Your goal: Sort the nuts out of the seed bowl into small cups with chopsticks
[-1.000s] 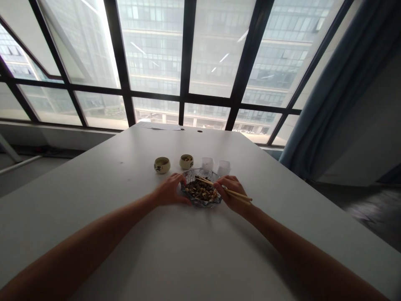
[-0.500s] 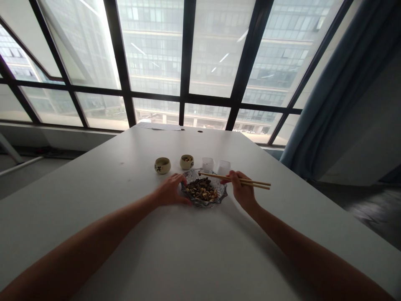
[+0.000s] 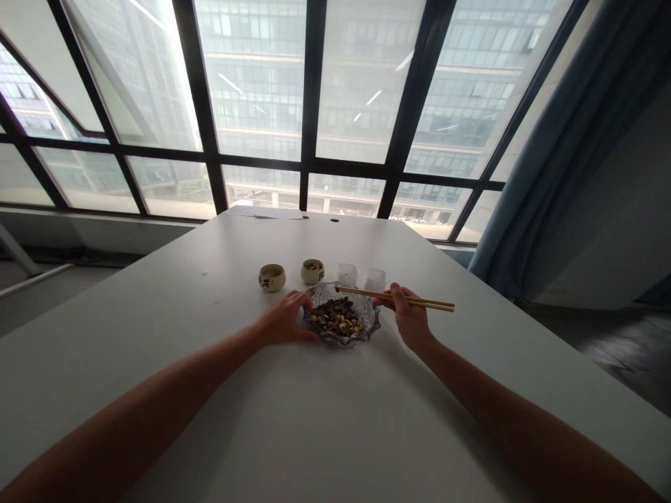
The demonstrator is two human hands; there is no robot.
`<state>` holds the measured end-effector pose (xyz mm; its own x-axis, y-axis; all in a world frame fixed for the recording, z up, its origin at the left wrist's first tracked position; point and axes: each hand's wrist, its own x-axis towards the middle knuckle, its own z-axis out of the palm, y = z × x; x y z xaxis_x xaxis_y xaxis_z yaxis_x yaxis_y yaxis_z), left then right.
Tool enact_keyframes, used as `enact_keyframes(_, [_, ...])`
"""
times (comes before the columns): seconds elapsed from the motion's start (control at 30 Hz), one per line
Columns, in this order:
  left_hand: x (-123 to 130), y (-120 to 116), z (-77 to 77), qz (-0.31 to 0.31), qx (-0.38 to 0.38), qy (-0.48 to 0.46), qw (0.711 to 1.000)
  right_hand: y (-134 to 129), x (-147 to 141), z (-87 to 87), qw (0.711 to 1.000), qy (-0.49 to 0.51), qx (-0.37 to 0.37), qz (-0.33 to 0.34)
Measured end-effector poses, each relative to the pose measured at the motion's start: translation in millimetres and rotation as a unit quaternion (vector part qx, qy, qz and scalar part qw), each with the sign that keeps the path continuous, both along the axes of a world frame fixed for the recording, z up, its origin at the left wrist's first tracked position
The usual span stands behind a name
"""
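A scalloped glass bowl [image 3: 371, 323] on the table holds a mix of dark seeds and pale nuts [image 3: 340, 318]. My left hand [image 3: 287, 318] grips the bowl's left rim between thumb and fingers. In my right hand [image 3: 412, 318] is a pair of chopsticks [image 3: 419, 301], their tips over the bowl's far side with a small dark piece between them, too small to name surely. Just behind the bowl stand two clear plastic cups [image 3: 347, 274], a small ceramic cup [image 3: 313, 272] with nuts inside, and another ceramic cup [image 3: 272, 278] further left.
The white table [image 3: 335, 419] stretches away to large windows. Papers [image 3: 270, 212] lie at its far edge, close to two dark round spots. A blue curtain [image 3: 529, 161] hangs on the right.
The chopstick tips have shifted slightly right and the small dark piece with them. The sticks look closer together now. My left hand stays on the bowl.
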<state>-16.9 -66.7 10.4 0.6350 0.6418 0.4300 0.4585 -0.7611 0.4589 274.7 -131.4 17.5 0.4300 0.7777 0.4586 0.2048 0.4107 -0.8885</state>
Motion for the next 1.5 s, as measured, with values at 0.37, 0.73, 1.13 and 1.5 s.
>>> enact_keyframes(0.37, [0.3,-1.5,2.3,0.003,-0.007,-0.003,1.000,-22.4,-10.3,9.4,0.980,-0.191,0.045,-0.014])
enact_keyframes(0.73, [0.0,1.2,-1.2,-0.003,-0.001,-0.004,1.000,-7.8,5.4,-2.8,0.976,-0.178,0.069,-0.105])
enact_keyframes(1.13, [-1.2,2.0,-1.7,0.000,0.000,0.001,1.000,0.6,8.1,-10.2,0.980,-0.159,0.069,-0.097])
enact_keyframes(1.5, [-0.3,0.9,-0.2,0.009,0.008,0.002,1.000,8.6,10.2,-14.3,0.982,-0.149,0.075,-0.091])
